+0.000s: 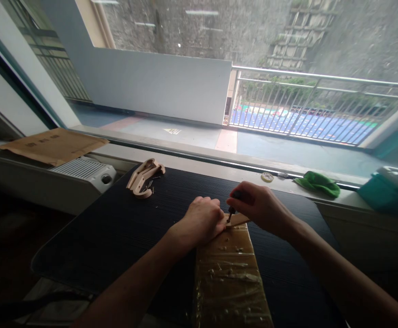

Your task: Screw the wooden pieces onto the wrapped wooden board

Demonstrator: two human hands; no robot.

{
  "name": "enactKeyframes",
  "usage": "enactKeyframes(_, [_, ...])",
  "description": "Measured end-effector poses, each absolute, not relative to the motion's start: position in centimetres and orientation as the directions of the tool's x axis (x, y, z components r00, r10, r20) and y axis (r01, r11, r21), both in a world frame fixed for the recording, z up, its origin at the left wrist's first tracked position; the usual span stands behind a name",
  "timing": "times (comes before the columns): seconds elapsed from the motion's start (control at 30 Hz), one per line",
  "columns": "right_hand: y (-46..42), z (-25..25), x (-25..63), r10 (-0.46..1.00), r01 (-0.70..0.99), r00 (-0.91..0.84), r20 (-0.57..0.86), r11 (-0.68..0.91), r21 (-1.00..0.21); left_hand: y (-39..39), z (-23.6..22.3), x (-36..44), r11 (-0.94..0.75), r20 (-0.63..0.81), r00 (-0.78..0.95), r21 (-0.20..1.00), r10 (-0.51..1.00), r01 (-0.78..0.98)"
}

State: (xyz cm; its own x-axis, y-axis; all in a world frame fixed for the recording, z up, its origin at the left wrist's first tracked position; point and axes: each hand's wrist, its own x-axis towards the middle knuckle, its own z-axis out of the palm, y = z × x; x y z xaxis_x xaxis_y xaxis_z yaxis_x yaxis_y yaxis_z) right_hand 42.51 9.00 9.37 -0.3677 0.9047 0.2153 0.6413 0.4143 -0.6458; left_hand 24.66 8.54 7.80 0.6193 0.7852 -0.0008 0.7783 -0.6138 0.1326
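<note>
I had the dark tbl [117, 237] filling the lower view on head cam, w/ the white sill [199, 165] along its far edge. The taped block [229, 273] lay lengthwise on the tbl, near end running out of frame. A brown envelope [55, 143] sat far L, by the sill. My R hand [257, 202] was curled round the dark-handled screwdriver, held approx. upright; my L hand [204, 218] was bunched, knuckles up, over the L end of the wooden piece, but its fingertips were hidden, so I couldn't tell if it pinched. A green cloth [317, 184] lay on the sill, R side. Curved wooden parts [140, 182] lay nr the tbl's far L edge. The wooden piece [238, 220] was across the block's far end, screwdriver [232, 210] tip down at it, btwn both hands. Smallest: a few screws [150, 184] beside the curved parts.
</note>
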Motion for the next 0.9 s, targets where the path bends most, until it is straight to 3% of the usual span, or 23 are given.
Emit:
enactKeyframes(0.13, [8.9,10.9,42.8,0.865,0.649,-0.460,0.199,0.481,-0.589,8.4,7.9,24.5,-0.613,0.005,0.617,0.127,0.787,0.780])
enactKeyframes(0.3, [9.2,11.6,43.2,0.841,0.616,-0.511,0.179,0.503,-0.606,8.4,8.0,24.5,-0.617,0.000,0.624,0.146,0.781,0.773])
enactKeyframes(0.63, [9.1,8.7,42.0,0.920,0.561,-0.310,0.239,0.380,-0.736,8.5,7.8,24.7,-0.607,0.006,0.611,0.114,0.792,0.786])
enactKeyframes(0.9, [8.9,10.8,43.3,0.868,0.660,-0.466,0.172,0.471,-0.585,8.3,8.2,24.6,-0.614,-0.005,0.619,0.128,0.785,0.779])
